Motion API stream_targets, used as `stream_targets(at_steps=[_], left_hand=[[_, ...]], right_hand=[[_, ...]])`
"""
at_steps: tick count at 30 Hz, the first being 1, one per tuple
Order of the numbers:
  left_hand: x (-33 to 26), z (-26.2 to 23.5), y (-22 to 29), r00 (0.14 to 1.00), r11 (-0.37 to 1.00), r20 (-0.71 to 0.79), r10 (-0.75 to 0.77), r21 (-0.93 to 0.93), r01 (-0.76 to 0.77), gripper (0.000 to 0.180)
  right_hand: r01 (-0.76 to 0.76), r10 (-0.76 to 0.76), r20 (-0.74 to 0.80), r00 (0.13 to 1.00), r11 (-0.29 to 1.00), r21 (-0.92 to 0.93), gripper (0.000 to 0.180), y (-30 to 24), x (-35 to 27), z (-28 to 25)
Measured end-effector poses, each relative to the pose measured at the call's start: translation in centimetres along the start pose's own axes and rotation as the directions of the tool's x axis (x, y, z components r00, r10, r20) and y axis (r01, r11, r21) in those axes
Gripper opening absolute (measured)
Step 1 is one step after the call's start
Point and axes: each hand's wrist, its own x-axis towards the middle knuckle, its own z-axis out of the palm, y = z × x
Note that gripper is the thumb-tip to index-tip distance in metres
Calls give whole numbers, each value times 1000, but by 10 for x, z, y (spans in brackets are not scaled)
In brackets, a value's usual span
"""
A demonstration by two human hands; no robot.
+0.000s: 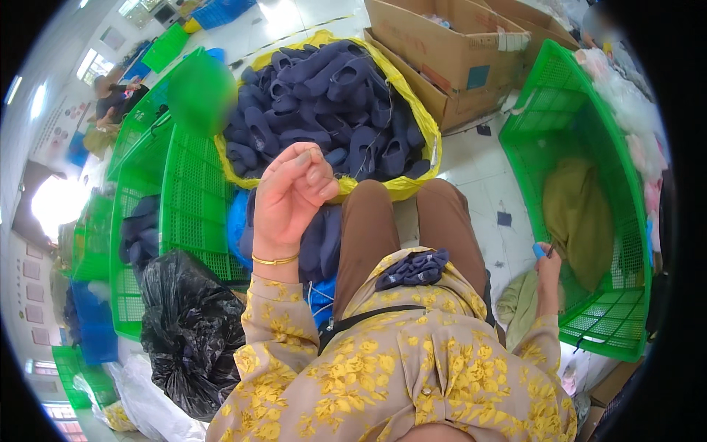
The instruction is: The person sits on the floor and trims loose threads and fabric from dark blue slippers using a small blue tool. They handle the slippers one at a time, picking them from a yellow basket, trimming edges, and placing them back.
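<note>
Thread (346, 168), thin and pale, was pinched between the thumb and curled fingers of the left hand (291, 195), which was raised in front of the chest; a gold bangle (275, 259) was worn on its wrist. The thread was seen running from the fingertips toward a yellow bag (401, 188) just beyond the knees, heaped with navy slippers (324, 103). One navy slipper piece (414, 268) was laid on the lap, against the floral blouse (383, 368). The right hand (547, 274) was held low at the person's right side, closed around a small blue tool (540, 250), close by the rim of a green crate (589, 309) in which an olive cloth (578, 221) was kept. To the left, more green crates (188, 214) and a black bag (188, 324) were stood. Cardboard boxes (449, 51) were placed beyond the yellow bag, on the white tiled floor (479, 169).
</note>
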Motion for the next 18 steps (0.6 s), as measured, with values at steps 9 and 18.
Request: stream_targets(at_steps=[9,18], left_hand=[[-3,1,15,1000,998,8,27,53,-27,16],[4,2,16,994,990,-75,77,125,-67,16]], right_hand=[[-88,87,-23,996,995,-39,8,66,34,6],[-44,24,-76,997,960,-275,14,131,48,-3]])
